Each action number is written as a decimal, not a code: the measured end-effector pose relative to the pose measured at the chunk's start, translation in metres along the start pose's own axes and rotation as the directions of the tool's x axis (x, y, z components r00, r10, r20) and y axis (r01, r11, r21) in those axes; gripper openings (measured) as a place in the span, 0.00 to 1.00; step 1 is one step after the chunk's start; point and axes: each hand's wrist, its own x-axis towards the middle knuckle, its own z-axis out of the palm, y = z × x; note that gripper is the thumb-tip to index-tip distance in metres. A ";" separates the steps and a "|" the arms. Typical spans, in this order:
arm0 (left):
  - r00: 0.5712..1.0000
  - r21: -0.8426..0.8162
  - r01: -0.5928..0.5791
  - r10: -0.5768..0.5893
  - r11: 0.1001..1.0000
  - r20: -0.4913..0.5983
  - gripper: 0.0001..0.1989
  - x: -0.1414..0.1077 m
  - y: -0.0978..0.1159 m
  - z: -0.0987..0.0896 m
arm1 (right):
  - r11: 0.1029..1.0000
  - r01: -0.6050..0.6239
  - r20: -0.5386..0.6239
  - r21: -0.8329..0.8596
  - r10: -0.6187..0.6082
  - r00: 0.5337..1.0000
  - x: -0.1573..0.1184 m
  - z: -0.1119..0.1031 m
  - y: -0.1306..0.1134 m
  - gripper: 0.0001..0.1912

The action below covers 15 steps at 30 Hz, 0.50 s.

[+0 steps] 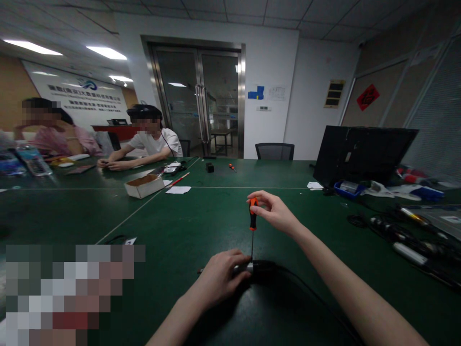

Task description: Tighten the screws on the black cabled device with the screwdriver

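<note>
My right hand (pixel 272 209) grips an orange-and-black screwdriver (pixel 253 220) by its handle. The screwdriver stands nearly upright, its thin shaft pointing down at a silver-and-black cylindrical tool (pixel 264 268) with a black cord. Whether the tip sits in a screw is too small to tell. Around the silver part, my left hand (pixel 225 275) is closed, holding the tool low against the green table. A narrow end of the tool sticks out to the left of the hand. From its black end, the cord runs toward the lower right.
A small open box (pixel 144 186) and a second screwdriver (pixel 232 167) lie farther back on the green table (pixel 216 211). At right stand a black monitor (pixel 363 156), a blue tray (pixel 348 189) and tangled corded tools (pixel 410 253). Two people sit across at left; a blurred patch covers the near left.
</note>
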 end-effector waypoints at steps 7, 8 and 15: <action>1.000 -0.020 0.018 -0.017 1.000 0.005 0.14 -0.001 0.002 -0.002 | 0.991 -0.048 -0.070 0.126 0.057 0.996 0.000 0.003 0.002 0.20; 1.000 -0.016 0.023 -0.023 1.000 0.006 0.14 -0.001 0.002 -0.003 | 0.991 -0.053 -0.067 0.123 0.061 0.996 0.000 0.002 0.002 0.20; 1.000 -0.006 0.012 -0.012 1.000 0.009 0.14 -0.001 0.002 -0.002 | 0.997 0.017 -0.037 -0.079 -0.020 0.999 0.000 -0.003 0.000 0.14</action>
